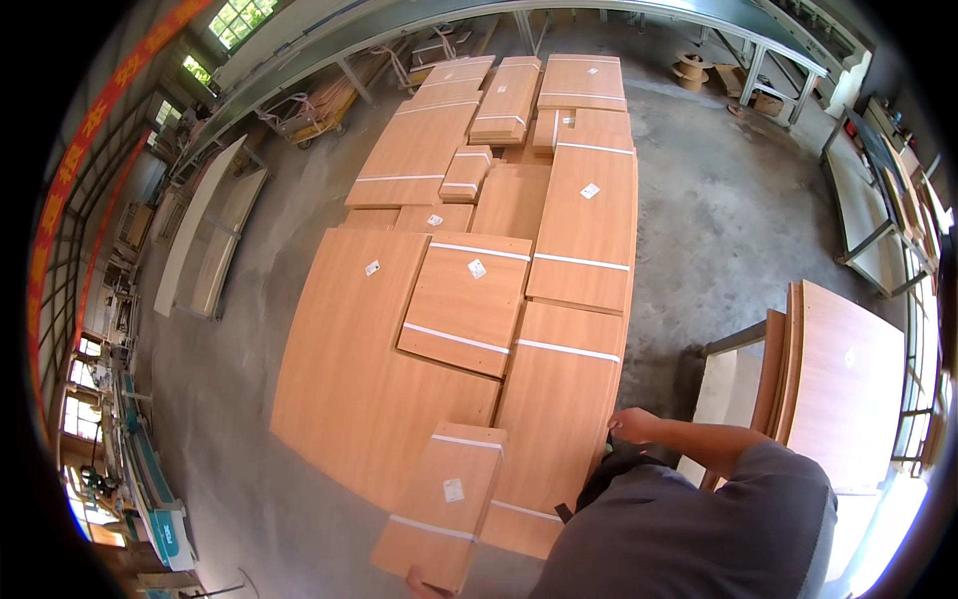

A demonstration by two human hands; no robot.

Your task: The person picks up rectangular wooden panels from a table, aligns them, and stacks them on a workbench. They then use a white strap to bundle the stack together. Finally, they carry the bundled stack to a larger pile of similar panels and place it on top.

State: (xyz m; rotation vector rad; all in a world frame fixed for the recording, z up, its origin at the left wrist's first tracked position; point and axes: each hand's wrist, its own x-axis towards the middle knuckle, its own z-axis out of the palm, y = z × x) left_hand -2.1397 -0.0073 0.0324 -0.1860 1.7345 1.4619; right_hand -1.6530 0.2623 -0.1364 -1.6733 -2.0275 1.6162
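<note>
My left hand [424, 585] shows at the lower edge, its fingers gripping the near end of a small strapped bundle of wood-coloured panels [461, 464]. That bundle lies aslant and juts past the near end of the big panel stack; two white straps and a white label are on it. My right hand [631, 426] is beside the stack's right edge, fingers curled around something small and dark that I cannot make out. Beside it lies a long strapped panel bundle [564, 384]. A squarish strapped bundle [467, 299] rests on a wide panel [344, 329] farther left.
More strapped panels [589, 190] stretch toward the back. Upright panels [843, 369] lean by a stand at right. A low rack [215, 235] stands left, a loaded cart [309, 115] behind, and a long conveyor table [419, 35] crosses the back. A spool [691, 72] sits back right.
</note>
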